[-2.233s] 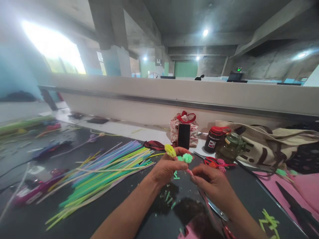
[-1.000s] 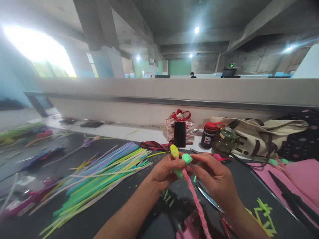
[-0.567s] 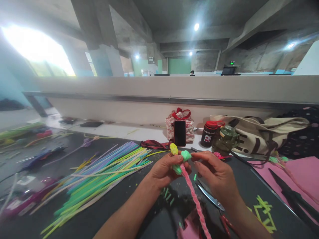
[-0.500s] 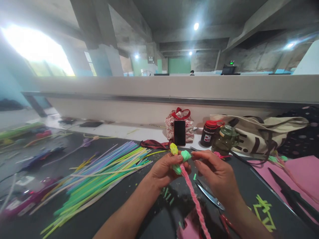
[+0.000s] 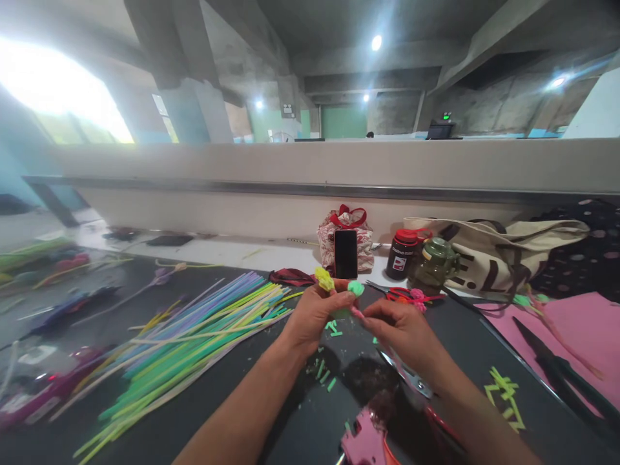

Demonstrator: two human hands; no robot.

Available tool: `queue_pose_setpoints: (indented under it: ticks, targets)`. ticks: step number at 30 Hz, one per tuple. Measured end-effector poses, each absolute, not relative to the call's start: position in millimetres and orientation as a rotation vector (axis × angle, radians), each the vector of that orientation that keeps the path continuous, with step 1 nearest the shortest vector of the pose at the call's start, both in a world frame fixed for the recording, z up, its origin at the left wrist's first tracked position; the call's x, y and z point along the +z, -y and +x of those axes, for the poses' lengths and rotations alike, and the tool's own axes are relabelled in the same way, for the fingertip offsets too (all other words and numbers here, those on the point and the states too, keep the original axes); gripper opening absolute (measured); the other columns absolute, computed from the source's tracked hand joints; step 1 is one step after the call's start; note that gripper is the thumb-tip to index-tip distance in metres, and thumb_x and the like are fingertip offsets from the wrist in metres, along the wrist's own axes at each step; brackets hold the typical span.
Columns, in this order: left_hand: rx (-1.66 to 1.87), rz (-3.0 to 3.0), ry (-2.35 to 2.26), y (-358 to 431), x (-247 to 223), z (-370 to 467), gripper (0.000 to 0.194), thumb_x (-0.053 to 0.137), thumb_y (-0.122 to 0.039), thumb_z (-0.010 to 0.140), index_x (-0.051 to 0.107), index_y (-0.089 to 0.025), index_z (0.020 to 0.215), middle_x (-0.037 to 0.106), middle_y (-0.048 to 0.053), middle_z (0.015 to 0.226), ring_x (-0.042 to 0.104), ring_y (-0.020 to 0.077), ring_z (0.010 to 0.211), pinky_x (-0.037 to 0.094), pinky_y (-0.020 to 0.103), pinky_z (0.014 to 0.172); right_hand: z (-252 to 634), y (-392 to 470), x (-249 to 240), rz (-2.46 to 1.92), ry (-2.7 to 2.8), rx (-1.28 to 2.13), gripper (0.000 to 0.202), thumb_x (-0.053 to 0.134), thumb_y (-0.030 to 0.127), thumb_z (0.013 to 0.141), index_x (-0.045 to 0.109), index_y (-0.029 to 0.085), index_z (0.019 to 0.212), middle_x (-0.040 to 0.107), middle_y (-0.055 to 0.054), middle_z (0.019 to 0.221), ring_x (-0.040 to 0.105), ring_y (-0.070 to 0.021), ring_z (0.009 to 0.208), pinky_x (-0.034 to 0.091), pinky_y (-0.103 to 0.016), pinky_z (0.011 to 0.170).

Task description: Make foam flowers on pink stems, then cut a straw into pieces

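My left hand (image 5: 317, 318) is closed around a pipe-cleaner flower piece, its fingers gripping below a fuzzy yellow bud (image 5: 324, 279) and a mint-green bud (image 5: 356, 288). A pink twisted pipe-cleaner stem (image 5: 357, 312) runs from under the green bud toward my right hand (image 5: 407, 328). The right thumb and fingertips pinch that stem; most of its length is hidden. Just below my right hand lie scissors (image 5: 402, 371) with red handles, partly covered by the wrist. Short green pipe-cleaner offcuts (image 5: 331, 385) are scattered on the dark mat under my hands.
A bundle of pastel pipe cleaners (image 5: 194, 352) spreads across the left. Yellow-green cut pieces (image 5: 506, 394), a pink sheet (image 5: 586, 323) and black shears (image 5: 547, 361) lie right. Behind stand a phone (image 5: 345, 254), a red-lidded bottle (image 5: 400, 255) and a green jug (image 5: 433, 265).
The pink stem, which hung down toward me, now points to the right hand, whose fingers have come down from beside the green bud to pinch it. The view has shifted slightly.
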State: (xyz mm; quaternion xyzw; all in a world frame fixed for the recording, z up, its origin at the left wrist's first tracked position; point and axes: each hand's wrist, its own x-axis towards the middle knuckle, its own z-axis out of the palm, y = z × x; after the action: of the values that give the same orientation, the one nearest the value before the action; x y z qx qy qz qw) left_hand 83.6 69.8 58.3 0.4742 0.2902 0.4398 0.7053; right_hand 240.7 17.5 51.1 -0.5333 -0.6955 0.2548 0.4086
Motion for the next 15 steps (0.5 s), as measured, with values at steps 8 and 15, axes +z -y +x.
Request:
queue_pose_setpoints:
  ticks: [8, 15]
  targets:
    - [0.868, 1.034, -0.839, -93.4, 34.1, 80.5, 0.047, 0.069, -0.031, 0.061, 0.054, -0.016, 0.103, 0.053, 0.011, 0.112, 0.057, 0.0194, 0.091, 0.046, 0.024, 0.063, 315.7, -66.0, 54.6, -1.835, 1.978, -0.018, 0.021, 0.046, 0.032, 0.079, 0.063, 0.021, 0.076, 0.064, -0.001, 0.068, 0.055, -0.0147, 0.061, 0.032, -0.022, 0.052]
    - [0.871, 1.012, -0.823, -97.7, 31.4, 78.9, 0.036, 0.067, -0.03, 0.064, 0.058, -0.016, 0.095, 0.061, 0.005, 0.079, 0.059, 0.0122, 0.071, 0.043, 0.019, 0.055, 344.8, -94.1, 17.0, -2.047, 2.028, -0.031, 0.018, 0.047, 0.029, 0.079, 0.064, 0.022, 0.077, 0.066, -0.001, 0.07, 0.057, -0.015, 0.062, 0.03, -0.022, 0.05]
